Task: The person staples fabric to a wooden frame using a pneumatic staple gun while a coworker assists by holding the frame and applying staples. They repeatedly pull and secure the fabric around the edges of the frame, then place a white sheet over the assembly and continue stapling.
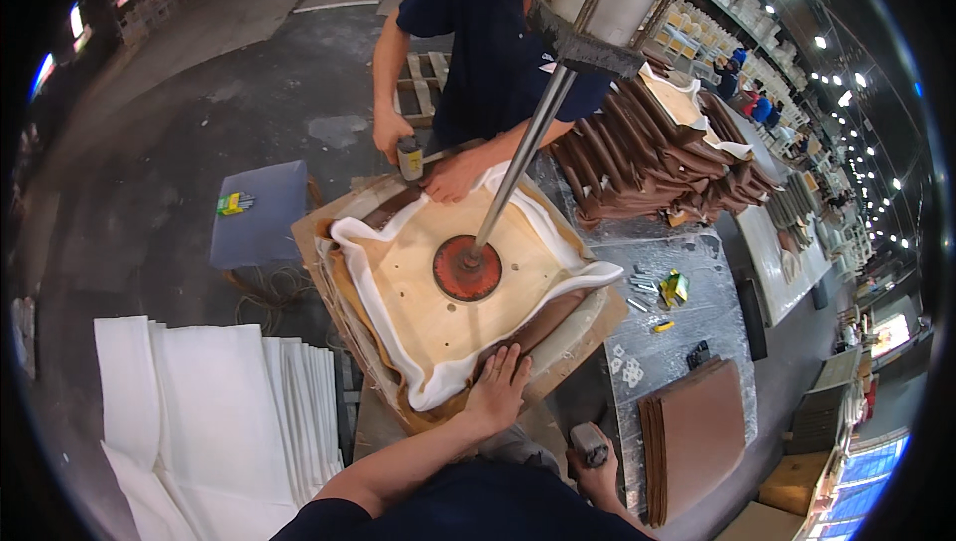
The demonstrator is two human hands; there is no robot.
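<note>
A large upholstery workshop was indicated: a plywood panel (pixel 398 257) was set under a press rod (pixel 524 152), brown covers (pixel 647 157) were piled on a plastic-covered tabletop (pixel 697 252), white sheets (pixel 214 392) were layered nearby, and pale chairs (pixel 682 41) were massed in a lamp-lit hall.

We rest our left hand (pixel 501 382), fingers spread, on the brown cover (pixel 540 328) | ahead of it: wooden panel (pixel 398 260) edged with white padding (pixel 445 382), red disc (pixel 450 280) on top | our right hand (pixel 597 479) grips a grey handheld tool (pixel 590 443) | right of that hand: brown folded stack (pixel 702 421) | beyond our left hand: a co-worker (pixel 478 63) with another tool (pixel 410 156)
</note>
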